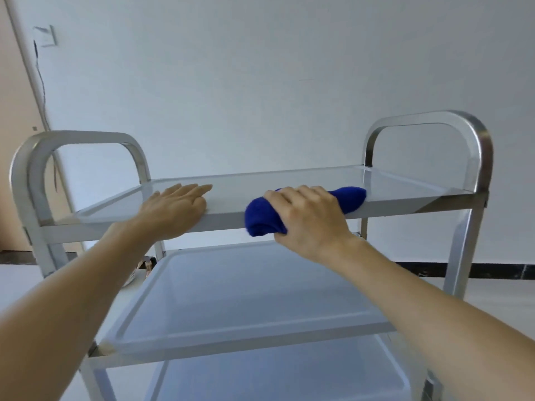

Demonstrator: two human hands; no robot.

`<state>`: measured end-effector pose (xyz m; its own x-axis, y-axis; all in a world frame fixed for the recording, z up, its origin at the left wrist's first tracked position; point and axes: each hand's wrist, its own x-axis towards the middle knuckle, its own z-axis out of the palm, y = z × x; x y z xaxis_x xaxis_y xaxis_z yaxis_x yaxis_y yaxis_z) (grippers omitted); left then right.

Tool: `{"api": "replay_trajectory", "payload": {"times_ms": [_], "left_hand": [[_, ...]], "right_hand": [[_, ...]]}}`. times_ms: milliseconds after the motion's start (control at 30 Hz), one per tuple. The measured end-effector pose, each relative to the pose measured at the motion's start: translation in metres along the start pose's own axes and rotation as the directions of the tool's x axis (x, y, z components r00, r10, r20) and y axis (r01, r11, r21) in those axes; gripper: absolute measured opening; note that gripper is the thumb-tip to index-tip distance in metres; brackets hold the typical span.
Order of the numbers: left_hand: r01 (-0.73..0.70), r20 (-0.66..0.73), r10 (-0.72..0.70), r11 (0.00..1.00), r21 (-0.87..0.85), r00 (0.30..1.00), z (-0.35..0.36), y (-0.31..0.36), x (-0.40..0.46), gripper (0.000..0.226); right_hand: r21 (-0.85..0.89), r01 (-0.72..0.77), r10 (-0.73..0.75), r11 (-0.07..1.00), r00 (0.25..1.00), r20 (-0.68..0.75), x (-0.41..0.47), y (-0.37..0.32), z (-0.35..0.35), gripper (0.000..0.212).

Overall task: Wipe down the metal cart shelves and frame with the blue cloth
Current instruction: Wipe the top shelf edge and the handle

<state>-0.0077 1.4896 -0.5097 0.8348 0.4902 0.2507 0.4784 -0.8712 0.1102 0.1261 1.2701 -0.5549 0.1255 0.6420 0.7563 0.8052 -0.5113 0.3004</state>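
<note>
So the right hand (309,218) has its fingers curled over the bunched-up blue cloth (304,209), which sits on the front edge of the cart's top shelf (405,183) a bit right of the middle, with part of it drooping over the front lip. The left hand (173,208) lies flat with straight fingers on the same front edge toward the left, probably steadying the cart. The cloth looks soft, light and floppy, so I'd keep it wadded under the palm; the metal looks slick, so it should glide easily.
</note>
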Motion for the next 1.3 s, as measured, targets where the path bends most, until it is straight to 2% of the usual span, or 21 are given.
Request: {"api": "replay_trajectory", "payload": {"times_ms": [167, 267, 367, 433, 533, 667, 767, 867, 933, 1067, 1167, 1300], "left_hand": [[-0.019, -0.042, 0.018, 1.0, -0.019, 0.999, 0.0, -0.011, -0.007, 0.051], [-0.027, -0.081, 0.026, 1.0, -0.015, 0.996, 0.001, -0.006, -0.008, 0.051], [-0.039, -0.139, 0.039, 0.999, 0.0, 0.99, 0.006, -0.005, -0.008, 0.052], [-0.034, -0.171, 0.033, 0.999, -0.001, 0.985, 0.007, -0.008, -0.007, 0.052], [-0.029, -0.179, 0.028, 1.0, -0.006, 0.983, 0.009, -0.011, -0.005, 0.05], [0.006, -0.158, -0.01, 1.0, -0.025, 0.987, 0.006, -0.013, -0.013, 0.06], [0.004, -0.175, -0.009, 1.0, -0.027, 0.984, 0.004, -0.013, -0.017, 0.062], [0.005, -0.183, -0.011, 0.999, -0.032, 0.983, 0.004, -0.015, -0.016, 0.046], [0.003, -0.179, -0.01, 0.999, -0.038, 0.984, 0.004, -0.016, -0.015, 0.042], [0.003, -0.167, -0.008, 1.0, -0.031, 0.986, 0.005, -0.014, -0.011, 0.044], [-0.006, -0.177, 0.007, 1.0, 0.006, 0.984, 0.007, -0.011, -0.008, 0.045], [0.015, -0.171, -0.006, 0.999, 0.047, 0.985, 0.009, -0.016, -0.003, 0.048]], "right_hand": [[-0.053, -0.073, 0.065, 0.996, 0.986, -0.151, -0.046, 0.075, -0.007, 0.062], [-0.069, -0.145, 0.133, 0.987, 0.978, -0.16, -0.058, 0.089, -0.007, 0.055], [-0.052, -0.215, 0.207, 0.975, 0.97, -0.127, -0.047, 0.067, -0.007, 0.05], [-0.044, -0.202, 0.2, 0.978, 0.978, -0.061, -0.03, 0.037, -0.008, 0.05], [-0.041, -0.127, 0.129, 0.991, 0.99, 0.063, 0.001, -0.017, -0.006, 0.054], [0.009, -0.003, 0.002, 1.0, 0.996, 0.084, 0.025, -0.052, 0.0, 0.05], [0.022, 0.034, -0.035, 0.999, 0.996, 0.076, 0.014, -0.024, -0.005, 0.055], [0.009, 0.015, -0.015, 1.0, 1.0, -0.027, -0.019, 0.03, -0.011, 0.06], [-0.045, -0.044, 0.04, 0.998, 0.995, -0.096, -0.048, 0.078, -0.015, 0.059], [-0.112, -0.203, 0.195, 0.973, 0.978, -0.079, -0.095, 0.153, -0.03, 0.058], [-0.109, -0.234, 0.231, 0.966, 0.972, -0.038, -0.09, 0.148, -0.028, 0.055], [-0.064, -0.16, 0.157, 0.985, 0.986, -0.047, -0.059, 0.095, -0.016, 0.057]]}}
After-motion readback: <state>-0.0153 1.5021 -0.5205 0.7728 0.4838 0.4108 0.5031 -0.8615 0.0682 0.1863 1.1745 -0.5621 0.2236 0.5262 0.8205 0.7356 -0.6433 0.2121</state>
